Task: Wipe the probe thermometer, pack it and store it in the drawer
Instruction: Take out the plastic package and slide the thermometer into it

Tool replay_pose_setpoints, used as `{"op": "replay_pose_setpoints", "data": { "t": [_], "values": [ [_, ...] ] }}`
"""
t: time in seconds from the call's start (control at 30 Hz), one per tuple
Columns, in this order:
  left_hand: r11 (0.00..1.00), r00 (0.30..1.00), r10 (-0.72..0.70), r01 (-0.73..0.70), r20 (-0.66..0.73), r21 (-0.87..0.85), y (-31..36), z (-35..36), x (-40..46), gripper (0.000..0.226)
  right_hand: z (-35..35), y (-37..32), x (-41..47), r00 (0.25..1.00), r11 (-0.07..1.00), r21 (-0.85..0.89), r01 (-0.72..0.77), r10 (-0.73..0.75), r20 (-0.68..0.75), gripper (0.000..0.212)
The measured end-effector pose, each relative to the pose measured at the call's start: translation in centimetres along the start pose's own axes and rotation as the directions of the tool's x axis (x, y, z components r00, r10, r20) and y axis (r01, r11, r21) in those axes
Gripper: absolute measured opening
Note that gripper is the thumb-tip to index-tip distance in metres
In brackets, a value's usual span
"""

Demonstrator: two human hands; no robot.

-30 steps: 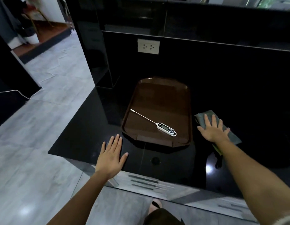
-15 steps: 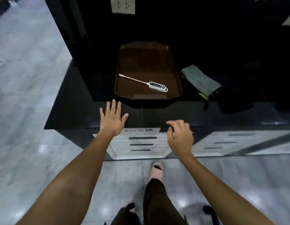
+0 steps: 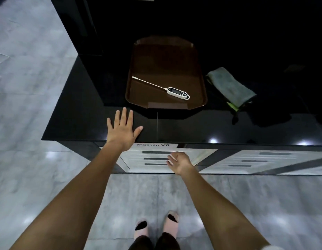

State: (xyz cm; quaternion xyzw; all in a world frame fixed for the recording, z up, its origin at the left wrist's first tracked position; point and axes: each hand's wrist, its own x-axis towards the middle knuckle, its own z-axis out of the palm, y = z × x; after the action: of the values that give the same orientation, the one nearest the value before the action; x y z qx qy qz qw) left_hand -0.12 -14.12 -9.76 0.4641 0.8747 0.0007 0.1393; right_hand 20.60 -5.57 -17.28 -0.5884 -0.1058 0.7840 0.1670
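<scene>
While the probe thermometer [image 3: 165,88] is lying inside the brown tray [image 3: 201,73], probe end pointing toward the tray's left rim and the white display body sitting near its front right corner, nobody's touching it. The left hand [image 3: 122,129] is resting flat on the black counter [image 3: 75,112] just in front of the tray's left corner, fingers straight and spread, gripping nothing. The right hand [image 3: 180,162] is hovering below the counter edge, in front of the white drawer front [image 3: 153,157] under the tray, fingers loose, holding nothing. A folded grey cloth [image 3: 230,86] is lying on the counter just right of the tray.
</scene>
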Motion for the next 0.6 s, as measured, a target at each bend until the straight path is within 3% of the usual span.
{"op": "replay_pose_setpoints", "data": {
  "t": [0.27, 0.6],
  "values": [
    [0.999, 0.999, -0.024, 0.025, -0.027, 0.026, -0.1, 0.5, 0.3, 0.072, 1.7, 0.3, 3.2, 0.992, 0.994, 0.005, -0.108, 0.108, -0.072, 0.025],
    [0.999, 0.999, -0.030, 0.031, -0.019, 0.034, -0.3, 0.7, 0.5, 0.072, 1.4, 1.0, 3.7, 0.996, 0.994, 0.078, -0.077, 0.081, -0.043, 0.033]
  ]
}}
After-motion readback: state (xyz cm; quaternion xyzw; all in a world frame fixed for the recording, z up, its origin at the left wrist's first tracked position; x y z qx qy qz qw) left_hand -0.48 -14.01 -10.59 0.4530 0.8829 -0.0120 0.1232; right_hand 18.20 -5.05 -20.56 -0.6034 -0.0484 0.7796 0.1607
